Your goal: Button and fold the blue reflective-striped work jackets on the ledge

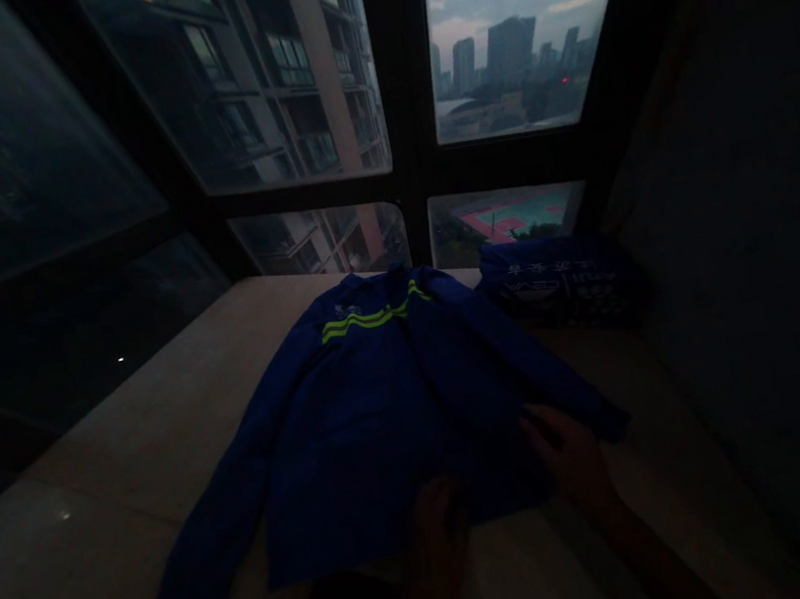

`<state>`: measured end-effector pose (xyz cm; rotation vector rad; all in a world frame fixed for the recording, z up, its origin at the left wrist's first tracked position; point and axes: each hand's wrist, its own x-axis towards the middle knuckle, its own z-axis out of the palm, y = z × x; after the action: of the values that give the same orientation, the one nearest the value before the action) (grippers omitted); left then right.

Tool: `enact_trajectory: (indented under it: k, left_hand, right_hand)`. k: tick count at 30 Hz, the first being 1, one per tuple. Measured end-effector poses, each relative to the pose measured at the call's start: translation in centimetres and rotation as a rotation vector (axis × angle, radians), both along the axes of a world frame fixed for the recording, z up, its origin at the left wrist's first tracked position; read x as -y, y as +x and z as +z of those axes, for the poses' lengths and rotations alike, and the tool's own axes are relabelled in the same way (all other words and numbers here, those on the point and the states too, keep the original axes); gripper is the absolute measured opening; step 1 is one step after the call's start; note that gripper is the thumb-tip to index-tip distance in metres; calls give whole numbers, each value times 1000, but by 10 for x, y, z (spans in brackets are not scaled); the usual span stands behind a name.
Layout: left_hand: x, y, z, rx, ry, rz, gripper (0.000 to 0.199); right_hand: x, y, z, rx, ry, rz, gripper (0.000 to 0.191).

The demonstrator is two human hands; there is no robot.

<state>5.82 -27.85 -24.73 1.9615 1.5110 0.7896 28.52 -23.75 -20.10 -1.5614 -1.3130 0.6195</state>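
A blue long-sleeved jacket (pixel 345 430) with yellow-green stripes across the chest lies spread on a pale ledge (pixel 118 486), collar toward the window and both sleeves out to the sides. At the middle of its bottom hem is my left hand (pixel 440 526), its fingers bent and closed on the cloth as far as the dimness shows. My right hand (pixel 573 459) is at the lower right of the jacket, beside the right sleeve, with its fingertips curled onto the fabric. Deep shadow hides the finer finger detail.
A folded dark-blue bundle (pixel 556 280) with white printing sits at the back right of the ledge, near a dark wall (pixel 762 283). Window panes in dark frames (pixel 398 67) rise behind and along the left. The light is very low.
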Motion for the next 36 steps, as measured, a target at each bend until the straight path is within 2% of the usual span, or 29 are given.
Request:
enact_trajectory:
  k: [2,3,6,9,13,16,18,22,26,31,33,36]
  left_hand:
    - [-9,-12,6,58,-37,64,30]
    - [-15,-17,9,72,-47,104,30]
    - [-37,-29,15,64,-60,216,31]
    - [-55,-30,16,33,-102,233,33]
    - [-64,-17,17,75,-85,236,39]
    - [-58,1,19,151,-51,235,34]
    - [-51,12,19,145,-30,186,30]
    - [-38,27,18,82,54,55,31]
    - [-36,22,17,112,51,1,29]
    - [-60,-2,20,175,8,149,31]
    - [-77,-9,24,37,-20,192,32]
    - [-99,-12,27,-237,-88,144,27]
  right_hand:
    - [4,-23,-6,121,74,135,35]
    - [7,-36,-12,177,55,217,34]
    - [18,-70,-33,304,-124,475,36]
    - [21,-81,-41,310,-259,576,42]
    - [1,-75,-23,286,-286,524,35]
    - [-31,-77,-7,281,-215,432,29]
    - [-55,-81,-3,306,-185,373,31]
    - [-87,-91,-14,431,-243,361,34]
    - [-92,-88,-28,466,-311,373,41]
    - [-93,-57,-30,452,-221,326,40]
    - [-96,-44,-25,520,-160,332,34]
    - [-101,-36,-15,717,-49,425,33]
